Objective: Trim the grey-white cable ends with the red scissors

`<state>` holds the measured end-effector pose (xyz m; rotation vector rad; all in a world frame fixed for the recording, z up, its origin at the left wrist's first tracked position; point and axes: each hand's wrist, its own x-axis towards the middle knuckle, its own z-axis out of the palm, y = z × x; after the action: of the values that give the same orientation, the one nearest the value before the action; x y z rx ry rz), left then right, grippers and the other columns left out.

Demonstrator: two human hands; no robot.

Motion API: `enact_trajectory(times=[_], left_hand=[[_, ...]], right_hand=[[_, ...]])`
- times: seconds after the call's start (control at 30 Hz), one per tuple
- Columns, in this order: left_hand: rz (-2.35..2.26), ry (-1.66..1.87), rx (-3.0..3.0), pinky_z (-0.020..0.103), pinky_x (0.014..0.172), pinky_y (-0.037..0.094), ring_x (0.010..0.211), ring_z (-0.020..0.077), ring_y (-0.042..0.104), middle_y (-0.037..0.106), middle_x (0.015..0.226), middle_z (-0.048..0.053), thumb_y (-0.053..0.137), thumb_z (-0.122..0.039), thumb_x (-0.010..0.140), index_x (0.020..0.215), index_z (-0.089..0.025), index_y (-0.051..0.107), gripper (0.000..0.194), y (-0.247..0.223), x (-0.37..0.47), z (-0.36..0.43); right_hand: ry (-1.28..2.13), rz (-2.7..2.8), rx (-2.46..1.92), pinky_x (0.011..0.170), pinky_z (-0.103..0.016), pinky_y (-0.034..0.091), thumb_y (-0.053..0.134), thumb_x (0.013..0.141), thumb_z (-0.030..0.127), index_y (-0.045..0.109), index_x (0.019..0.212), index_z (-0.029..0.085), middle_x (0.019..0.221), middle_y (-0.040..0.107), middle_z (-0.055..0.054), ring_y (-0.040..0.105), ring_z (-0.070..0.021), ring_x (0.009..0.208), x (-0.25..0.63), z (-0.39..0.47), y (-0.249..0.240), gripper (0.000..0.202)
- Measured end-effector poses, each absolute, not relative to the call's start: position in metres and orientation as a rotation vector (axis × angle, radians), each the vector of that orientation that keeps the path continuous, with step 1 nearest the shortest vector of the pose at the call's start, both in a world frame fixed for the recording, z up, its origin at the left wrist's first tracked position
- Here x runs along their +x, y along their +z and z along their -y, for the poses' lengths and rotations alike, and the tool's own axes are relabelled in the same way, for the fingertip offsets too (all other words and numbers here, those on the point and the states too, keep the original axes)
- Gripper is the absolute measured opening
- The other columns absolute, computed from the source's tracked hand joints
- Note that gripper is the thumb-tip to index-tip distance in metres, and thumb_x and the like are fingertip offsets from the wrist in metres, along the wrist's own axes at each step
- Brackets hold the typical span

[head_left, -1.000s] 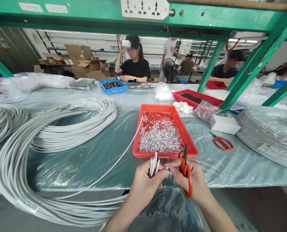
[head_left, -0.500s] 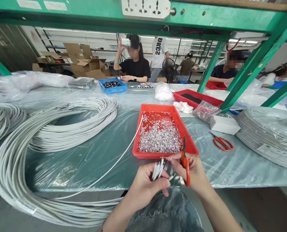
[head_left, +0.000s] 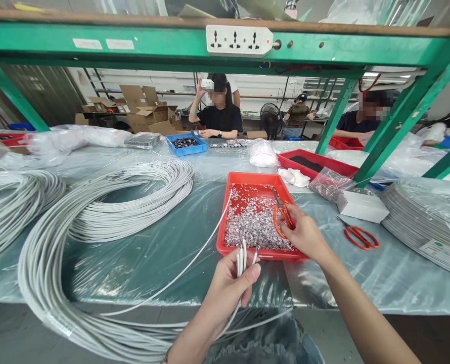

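The one view looks forward and down from the person's head, over the near edge of the table (head_left: 134,265); it has the left hand (head_left: 232,283) and right hand (head_left: 306,235) close below and reaches under a green beam (head_left: 164,48) to people beyond.

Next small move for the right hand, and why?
I'd probably have the right hand pinch one of the silvery pieces without putting the scissors down. It's at the tray with the scissors in its grip, and the left hand holds several cable ends upright by the near edge. Can't see if a piece is already pinched.
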<state>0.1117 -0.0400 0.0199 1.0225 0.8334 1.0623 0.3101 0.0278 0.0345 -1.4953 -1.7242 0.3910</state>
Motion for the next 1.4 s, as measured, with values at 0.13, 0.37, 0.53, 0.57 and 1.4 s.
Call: enact_trajectory(times=[0.13,0.37,0.53,0.57,1.4], left_hand=[[-0.829,1.054,1.063,0.012,0.033,0.011,0.027,-0.0011,0.025,0.033,0.039,-0.012,0.07,-0.048,0.066,0.078,-0.013,0.053,0.041,0.021,0.113,0.041],[-0.826,1.069,1.158,0.012,0.033,0.018,0.029,-0.0003,0.033,0.042,0.048,-0.008,0.066,-0.049,0.069,0.077,-0.013,0.051,0.04,0.009,0.112,0.035],[-0.849,1.105,1.157,0.013,0.037,0.025,0.032,0.0003,0.036,0.042,0.049,-0.008,0.066,-0.046,0.071,0.077,-0.013,0.052,0.037,0.01,0.112,0.036],[-0.852,1.12,1.163,0.013,0.038,0.027,0.033,0.0007,0.038,0.043,0.05,-0.008,0.066,-0.045,0.071,0.077,-0.012,0.053,0.036,0.012,0.112,0.036],[-0.822,1.041,1.323,0.014,0.04,0.029,0.038,0.0036,0.037,0.041,0.046,-0.007,0.063,-0.034,0.075,0.076,-0.011,0.056,0.024,0.023,0.11,0.044]], right_hand=[[0.499,1.753,-1.368,0.067,-0.023,0.047,0.043,0.078,0.04,0.044,0.109,0.013,0.09,0.063,-0.007,0.06,-0.0155,0.076,0.31,-0.018,0.032,0.041],[0.368,1.638,-1.527,0.075,-0.031,0.044,0.05,0.073,0.023,0.05,0.104,0.016,0.082,0.064,-0.005,0.061,-0.0209,0.076,0.322,-0.027,0.028,0.031],[0.421,1.631,-1.491,0.07,-0.031,0.046,0.051,0.075,0.027,0.046,0.116,0.015,0.082,0.062,-0.007,0.059,-0.0198,0.07,0.327,-0.023,0.027,0.043],[0.462,1.654,-1.451,0.071,-0.03,0.047,0.051,0.076,0.028,0.044,0.118,0.014,0.086,0.062,-0.007,0.059,-0.019,0.072,0.326,-0.018,0.028,0.045],[0.878,2.204,-1.338,0.063,-0.019,0.05,0.056,0.078,0.024,0.043,0.131,0.021,0.088,0.062,-0.005,0.057,-0.013,0.072,0.332,0.089,0.045,0.054]])
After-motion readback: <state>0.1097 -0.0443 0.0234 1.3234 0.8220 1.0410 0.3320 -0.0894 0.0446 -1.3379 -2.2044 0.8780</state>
